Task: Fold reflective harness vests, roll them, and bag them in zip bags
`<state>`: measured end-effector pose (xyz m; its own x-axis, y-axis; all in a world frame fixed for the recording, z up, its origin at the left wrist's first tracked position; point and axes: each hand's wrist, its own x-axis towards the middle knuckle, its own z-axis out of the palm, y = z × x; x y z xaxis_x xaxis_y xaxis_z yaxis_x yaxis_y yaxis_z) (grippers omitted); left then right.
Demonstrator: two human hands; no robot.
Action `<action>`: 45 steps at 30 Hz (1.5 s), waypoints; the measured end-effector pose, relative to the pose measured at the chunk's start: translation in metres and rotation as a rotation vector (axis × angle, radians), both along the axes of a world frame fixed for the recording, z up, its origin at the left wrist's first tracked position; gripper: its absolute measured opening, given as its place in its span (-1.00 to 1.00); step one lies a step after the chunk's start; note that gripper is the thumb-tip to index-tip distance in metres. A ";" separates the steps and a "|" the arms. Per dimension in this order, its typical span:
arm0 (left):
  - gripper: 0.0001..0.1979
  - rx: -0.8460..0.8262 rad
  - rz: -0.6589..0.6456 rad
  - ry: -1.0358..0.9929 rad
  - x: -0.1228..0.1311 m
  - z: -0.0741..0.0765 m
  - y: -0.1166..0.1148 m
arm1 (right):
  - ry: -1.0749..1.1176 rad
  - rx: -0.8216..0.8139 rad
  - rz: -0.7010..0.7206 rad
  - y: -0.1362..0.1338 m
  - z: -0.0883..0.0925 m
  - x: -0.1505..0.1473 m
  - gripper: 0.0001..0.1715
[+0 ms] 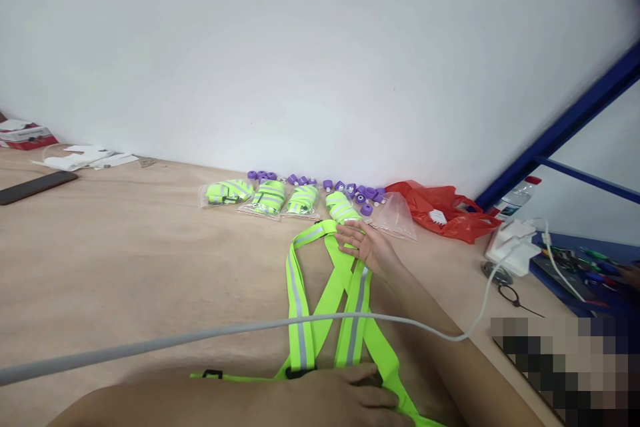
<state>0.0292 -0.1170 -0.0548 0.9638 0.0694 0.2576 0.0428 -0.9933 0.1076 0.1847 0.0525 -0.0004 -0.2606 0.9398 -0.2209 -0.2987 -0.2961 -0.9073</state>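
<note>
A fluorescent yellow-green reflective harness (299,307) with grey stripes lies spread on the table, its straps crossing in the middle. My right hand (370,250) is at the far end of the harness, fingers stretched out and apart over the upper straps. Across the lower straps lies my left hand (357,397), back up, fingers extended and slightly spread, partly cut off by the bottom edge. A black buckle (213,373) sits on a side strap beyond my left forearm. Just beyond my right hand is a bagged, rolled harness (341,207).
Several more bagged harnesses (269,197) and purple round pieces (367,209) line the wall. An empty clear bag (395,217) and red plastic bag (440,213) lie rightward. A white cable (225,330) crosses in front. A phone-like dark slab (37,187) lies left.
</note>
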 end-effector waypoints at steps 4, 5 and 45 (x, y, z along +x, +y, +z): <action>-0.50 0.025 -0.004 -0.003 0.000 -0.002 0.001 | -0.153 0.167 0.004 0.000 -0.008 0.003 -0.71; -0.51 0.028 0.000 -0.002 0.000 -0.002 0.001 | -0.204 0.218 -0.004 0.000 -0.010 0.004 -0.67; -0.53 0.166 -0.003 -0.171 0.016 -0.038 0.003 | -2.035 0.941 0.272 0.061 0.038 -0.060 -0.48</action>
